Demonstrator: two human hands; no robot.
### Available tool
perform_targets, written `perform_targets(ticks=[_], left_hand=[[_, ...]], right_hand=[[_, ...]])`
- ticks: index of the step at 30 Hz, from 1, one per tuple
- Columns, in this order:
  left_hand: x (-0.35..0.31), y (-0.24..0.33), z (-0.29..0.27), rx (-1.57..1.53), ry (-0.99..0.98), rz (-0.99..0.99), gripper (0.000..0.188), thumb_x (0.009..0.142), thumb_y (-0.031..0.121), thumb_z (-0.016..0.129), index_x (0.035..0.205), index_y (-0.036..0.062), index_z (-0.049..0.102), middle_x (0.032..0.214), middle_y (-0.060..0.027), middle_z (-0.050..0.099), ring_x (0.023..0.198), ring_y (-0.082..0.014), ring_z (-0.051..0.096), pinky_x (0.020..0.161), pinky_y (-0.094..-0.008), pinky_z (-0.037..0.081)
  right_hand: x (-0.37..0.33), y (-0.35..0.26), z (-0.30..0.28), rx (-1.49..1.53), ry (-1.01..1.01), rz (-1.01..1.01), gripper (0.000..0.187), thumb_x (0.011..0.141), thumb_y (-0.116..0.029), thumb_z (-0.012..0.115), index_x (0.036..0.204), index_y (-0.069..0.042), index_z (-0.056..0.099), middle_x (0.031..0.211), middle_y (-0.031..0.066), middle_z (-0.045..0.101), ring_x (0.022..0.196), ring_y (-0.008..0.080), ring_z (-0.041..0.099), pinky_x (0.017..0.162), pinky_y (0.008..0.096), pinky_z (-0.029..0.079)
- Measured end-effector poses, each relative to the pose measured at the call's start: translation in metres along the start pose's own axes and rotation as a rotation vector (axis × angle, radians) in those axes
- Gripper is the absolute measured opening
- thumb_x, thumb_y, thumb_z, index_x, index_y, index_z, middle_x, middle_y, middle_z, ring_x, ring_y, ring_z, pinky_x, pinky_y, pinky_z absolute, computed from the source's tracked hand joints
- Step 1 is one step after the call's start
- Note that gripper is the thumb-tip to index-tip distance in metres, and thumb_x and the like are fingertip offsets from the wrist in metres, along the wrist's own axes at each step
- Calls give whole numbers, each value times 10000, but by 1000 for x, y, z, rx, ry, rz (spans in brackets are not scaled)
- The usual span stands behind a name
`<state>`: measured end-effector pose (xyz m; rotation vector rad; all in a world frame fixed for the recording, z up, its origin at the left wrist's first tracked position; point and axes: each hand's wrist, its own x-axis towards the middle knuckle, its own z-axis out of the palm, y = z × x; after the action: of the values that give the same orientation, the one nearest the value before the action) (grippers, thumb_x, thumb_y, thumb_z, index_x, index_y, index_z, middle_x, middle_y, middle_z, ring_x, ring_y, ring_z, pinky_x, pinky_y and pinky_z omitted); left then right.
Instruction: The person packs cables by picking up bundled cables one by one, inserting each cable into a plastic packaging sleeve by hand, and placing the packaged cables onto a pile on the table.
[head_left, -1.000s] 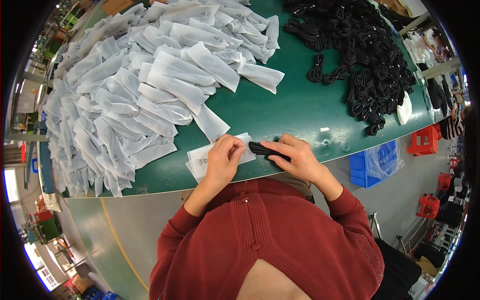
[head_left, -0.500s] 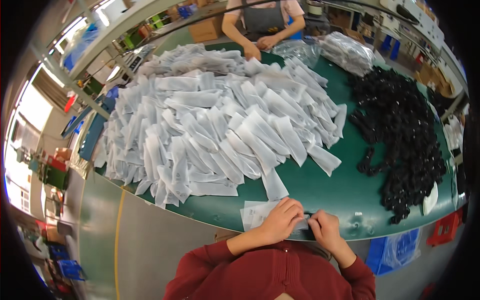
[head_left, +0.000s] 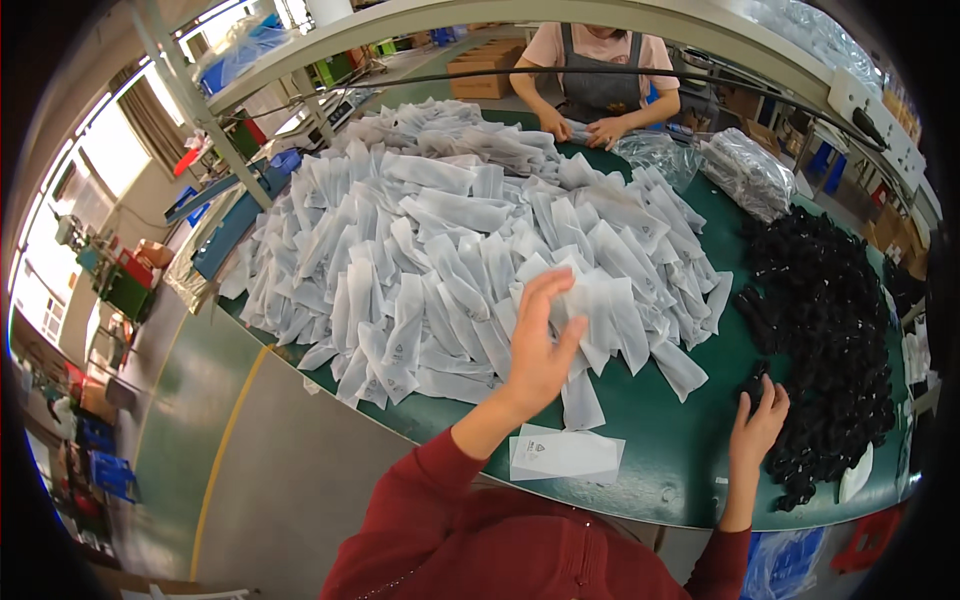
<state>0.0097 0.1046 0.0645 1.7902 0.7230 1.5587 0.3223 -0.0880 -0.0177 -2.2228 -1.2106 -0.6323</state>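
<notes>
My left hand (head_left: 540, 355) is raised over the near side of a large heap of translucent white sleeve bags (head_left: 450, 255), most of them filled. Its thumb and fingers are apart in a curve, with a filled bag (head_left: 608, 310) just beyond them. At the left edge of a pile of small black parts (head_left: 825, 350), my right hand (head_left: 757, 430) has its thumb and forefinger on either side of a black part (head_left: 757, 380); its exact shape is hard to make out. Several flat, unfilled bags (head_left: 568, 457) lie stacked at the table's near edge.
The green table (head_left: 660, 460) curves round in front of me. Across it, a co-worker's hands (head_left: 605, 130) handle a bag beside clear plastic wrap (head_left: 660, 155) and a wrapped bundle (head_left: 750, 175). A metal rail (head_left: 520, 40) with a dark cable spans above. A blue crate (head_left: 785, 565) stands below the table.
My hands have parted from together at the near edge: the left went up to the heap, the right out to the black parts. The view has shifted, showing more of the far side.
</notes>
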Motion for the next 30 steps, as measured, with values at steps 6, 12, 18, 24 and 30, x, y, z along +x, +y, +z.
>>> perform_targets(ticks=[6, 12, 18, 24, 30], left_hand=[[-111, -5, 2, 33, -779, 64, 311, 851, 109, 715, 1126, 24, 598, 1175, -152, 591, 1131, -348, 559, 983, -400, 465], [-149, -2, -3, 305, -857, 121, 517, 821, 249, 752, 1235, 4, 564, 1374, -188, 468, 1307, -374, 433, 1045, -498, 409], [-155, -2, 11, 463, -897, 84, 636, 837, 321, 728, 1340, -5, 517, 1431, -195, 441, 1325, -368, 419, 1100, -512, 344], [-163, -8, 2, 438, -931, 118, 593, 836, 309, 733, 1316, 15, 546, 1405, -160, 488, 1291, -349, 465, 1081, -471, 365], [-162, -9, 6, 394, -931, 129, 550, 847, 295, 723, 1303, 31, 564, 1397, -145, 502, 1281, -335, 479, 1059, -455, 381]], right_hand=[[-23, 36, 23, -120, -214, -40, 463, 912, -227, 662, 1287, 16, 540, 1385, 268, 466, 1267, 477, 435, 1054, 528, 397], [-34, -5, -4, 27, -237, -41, 269, 825, -78, 717, 1025, 14, 563, 1242, 250, 510, 1165, 452, 481, 950, 485, 448], [-50, -9, -17, 168, -197, 66, 280, 801, 25, 654, 1066, -1, 565, 1268, 235, 495, 1118, 441, 536, 902, 476, 487], [-59, -11, -5, 315, -122, 81, 351, 761, 84, 656, 1088, -2, 561, 1295, 260, 460, 1169, 450, 528, 962, 450, 471], [-62, -5, -7, 259, -96, 122, 356, 783, 38, 704, 1107, 1, 560, 1246, 247, 475, 1103, 440, 538, 912, 453, 485]])
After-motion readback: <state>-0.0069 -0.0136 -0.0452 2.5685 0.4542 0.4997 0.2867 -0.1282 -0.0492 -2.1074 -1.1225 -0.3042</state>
